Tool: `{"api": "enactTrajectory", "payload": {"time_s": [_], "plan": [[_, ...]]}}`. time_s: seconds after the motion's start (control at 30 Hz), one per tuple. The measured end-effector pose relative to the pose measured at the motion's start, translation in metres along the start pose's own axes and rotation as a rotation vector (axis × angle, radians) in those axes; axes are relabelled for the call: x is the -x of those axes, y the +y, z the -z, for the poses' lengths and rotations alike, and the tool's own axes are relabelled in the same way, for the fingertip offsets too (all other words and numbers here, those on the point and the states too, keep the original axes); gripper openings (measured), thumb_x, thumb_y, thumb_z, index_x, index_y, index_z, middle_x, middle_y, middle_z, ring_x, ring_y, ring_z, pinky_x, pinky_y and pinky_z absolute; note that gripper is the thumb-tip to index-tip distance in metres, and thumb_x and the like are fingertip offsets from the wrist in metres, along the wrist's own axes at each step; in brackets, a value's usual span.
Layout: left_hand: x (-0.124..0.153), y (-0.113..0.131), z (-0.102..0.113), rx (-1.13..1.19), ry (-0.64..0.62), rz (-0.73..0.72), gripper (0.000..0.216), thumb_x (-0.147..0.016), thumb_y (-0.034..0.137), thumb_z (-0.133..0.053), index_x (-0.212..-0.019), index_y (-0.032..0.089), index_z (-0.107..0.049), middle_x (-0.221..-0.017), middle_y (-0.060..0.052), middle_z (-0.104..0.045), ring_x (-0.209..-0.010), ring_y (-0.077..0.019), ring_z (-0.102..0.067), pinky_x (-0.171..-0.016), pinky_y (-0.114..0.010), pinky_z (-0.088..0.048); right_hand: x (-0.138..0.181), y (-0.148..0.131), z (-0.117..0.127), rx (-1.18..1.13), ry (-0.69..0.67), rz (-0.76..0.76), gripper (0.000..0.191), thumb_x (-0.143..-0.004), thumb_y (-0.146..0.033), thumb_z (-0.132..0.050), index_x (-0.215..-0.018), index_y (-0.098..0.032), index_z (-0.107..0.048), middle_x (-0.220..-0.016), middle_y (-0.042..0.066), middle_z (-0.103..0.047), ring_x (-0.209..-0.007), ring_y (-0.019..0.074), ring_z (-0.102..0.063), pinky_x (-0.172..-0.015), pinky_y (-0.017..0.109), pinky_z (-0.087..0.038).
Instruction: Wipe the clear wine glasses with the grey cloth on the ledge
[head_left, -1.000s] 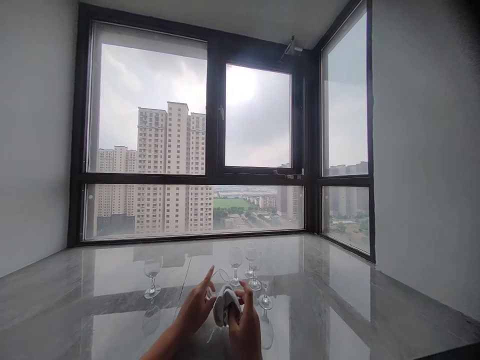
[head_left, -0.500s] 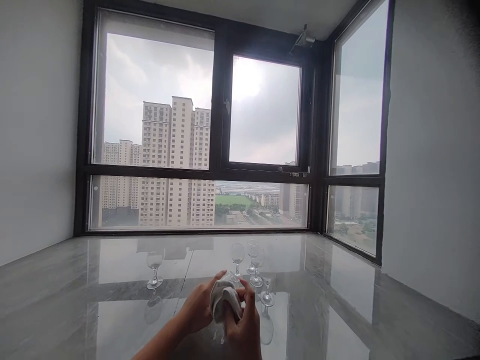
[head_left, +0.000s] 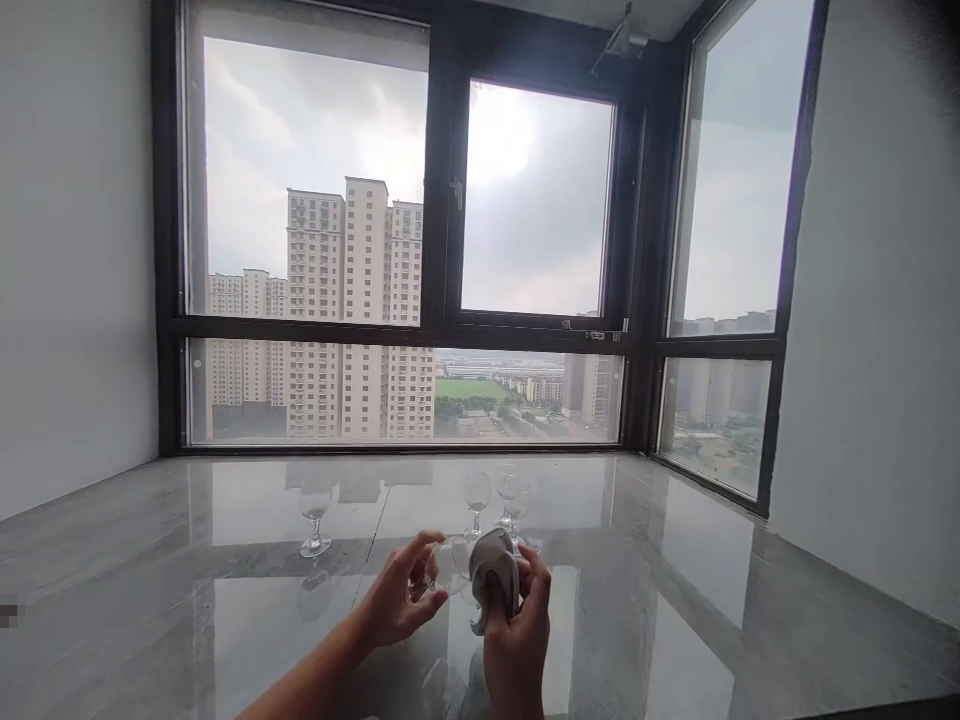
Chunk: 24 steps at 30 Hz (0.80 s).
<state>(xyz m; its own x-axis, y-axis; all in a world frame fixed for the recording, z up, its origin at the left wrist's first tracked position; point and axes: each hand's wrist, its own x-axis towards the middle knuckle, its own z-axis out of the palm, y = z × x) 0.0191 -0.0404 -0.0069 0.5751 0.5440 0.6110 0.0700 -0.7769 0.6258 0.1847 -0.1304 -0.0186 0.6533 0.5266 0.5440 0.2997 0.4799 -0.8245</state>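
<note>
My left hand is closed around a clear stemmed wine glass, which lies on its side in the air, its open end turned right. My right hand grips a pale grey cloth, bunched up, just beside the glass. Whether cloth and glass touch, I cannot tell. Beyond my hands stand several more stemmed glasses, one wine glass upright just behind the cloth. Another wine glass stands apart, to the left. My right hand and the cloth partly cover the nearer glasses.
A glossy grey tiled surface reflects the windows. Dark window frames close off the far side, with tall buildings outside. Pale walls rise at left and right.
The cloth and my right hand have moved right, away from my left hand, and more of the held wine glass shows. The camera view has tilted down slightly.
</note>
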Motion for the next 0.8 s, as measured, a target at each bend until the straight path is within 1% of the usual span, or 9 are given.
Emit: {"api": "enactTrajectory", "payload": {"time_s": [0.13,0.23,0.27,0.33,0.4,0.47,0.6,0.7,0.8], "plan": [[-0.008,0.003,-0.007,0.200,0.049,0.132,0.057,-0.085,0.056,-0.066,-0.127,0.023,-0.045,-0.076,0.004,-0.050,-0.062,-0.0101,-0.045,-0.057,-0.021,-0.037,0.005,-0.002,0.005,-0.055,-0.019,-0.018,0.050,-0.087,-0.047,-0.062,-0.129,-0.024,-0.046,-0.101,0.006,-0.067,-0.086,0.0231,-0.066,-0.072,0.035,-0.056],[-0.009,0.004,-0.010,0.272,0.071,0.207,0.057,-0.083,0.057,-0.068,-0.123,0.025,-0.044,-0.076,0.006,-0.051,-0.061,-0.0098,-0.048,-0.056,-0.020,-0.039,0.006,-0.007,0.018,-0.049,0.064,-0.033,0.053,-0.085,-0.051,-0.064,-0.127,-0.024,-0.048,-0.104,0.006,-0.068,-0.091,0.0242,-0.066,-0.076,0.037,-0.055],[-0.008,0.004,-0.011,0.251,0.078,0.216,0.056,-0.084,0.057,-0.068,-0.123,0.025,-0.043,-0.077,0.005,-0.054,-0.064,-0.0115,-0.052,-0.058,-0.022,-0.042,0.004,-0.008,0.025,-0.027,0.102,-0.035,0.053,-0.084,-0.053,-0.064,-0.126,-0.024,-0.049,-0.105,0.007,-0.068,-0.092,0.0245,-0.066,-0.077,0.038,-0.054],[-0.006,0.002,-0.013,0.163,0.094,0.217,0.054,-0.087,0.056,-0.064,-0.125,0.026,-0.041,-0.085,0.000,-0.063,-0.079,-0.0172,-0.062,-0.071,-0.028,-0.049,-0.005,-0.009,0.043,0.027,0.175,-0.029,0.055,-0.083,-0.056,-0.064,-0.126,-0.024,-0.051,-0.107,0.008,-0.067,-0.094,0.0253,-0.064,-0.078,0.039,-0.053],[-0.005,-0.002,-0.018,0.059,0.111,0.207,0.050,-0.091,0.056,-0.058,-0.127,0.026,-0.040,-0.100,-0.007,-0.069,-0.095,-0.0224,-0.064,-0.086,-0.037,-0.049,-0.020,-0.007,0.064,0.076,0.245,-0.015,0.060,-0.079,-0.058,-0.067,-0.125,-0.023,-0.051,-0.107,0.009,-0.065,-0.095,0.0272,-0.064,-0.078,0.041,-0.053],[-0.008,-0.009,-0.027,-0.011,0.109,0.192,0.049,-0.092,0.057,-0.055,-0.128,0.025,-0.041,-0.112,-0.012,-0.069,-0.101,-0.0245,-0.064,-0.091,-0.041,-0.047,-0.038,-0.002,0.085,0.134,0.328,-0.023,0.063,-0.076,-0.059,-0.070,-0.125,-0.023,-0.051,-0.105,0.009,-0.065,-0.096,0.0288,-0.063,-0.077,0.042,-0.053],[-0.029,-0.023,-0.053,0.032,0.051,0.197,0.054,-0.092,0.058,-0.053,-0.129,0.023,-0.036,-0.113,-0.014,-0.068,-0.082,-0.0211,-0.063,-0.080,-0.040,-0.050,-0.062,0.010,0.109,0.151,0.456,-0.116,0.066,-0.073,-0.053,-0.072,-0.127,-0.023,-0.049,-0.101,0.006,-0.063,-0.091,0.0291,-0.064,-0.072,0.042,-0.053],[-0.050,-0.029,-0.072,0.091,0.076,0.209,0.053,-0.091,0.058,-0.054,-0.128,0.023,-0.035,-0.106,-0.011,-0.066,-0.070,-0.0164,-0.057,-0.071,-0.036,-0.049,-0.064,0.018,0.109,0.148,0.430,-0.126,0.065,-0.072,-0.049,-0.072,-0.127,-0.024,-0.049,-0.099,0.005,-0.063,-0.086,0.0275,-0.065,-0.069,0.040,-0.054],[-0.062,-0.031,-0.082,0.061,0.117,0.244,0.053,-0.089,0.052,-0.059,-0.128,0.024,-0.036,-0.105,-0.007,-0.061,-0.065,-0.0129,-0.053,-0.068,-0.032,-0.047,-0.061,0.021,0.105,0.132,0.383,-0.084,0.064,-0.072,-0.047,-0.071,-0.128,-0.025,-0.049,-0.099,0.004,-0.063,-0.083,0.0259,-0.065,-0.065,0.037,-0.055]]}}
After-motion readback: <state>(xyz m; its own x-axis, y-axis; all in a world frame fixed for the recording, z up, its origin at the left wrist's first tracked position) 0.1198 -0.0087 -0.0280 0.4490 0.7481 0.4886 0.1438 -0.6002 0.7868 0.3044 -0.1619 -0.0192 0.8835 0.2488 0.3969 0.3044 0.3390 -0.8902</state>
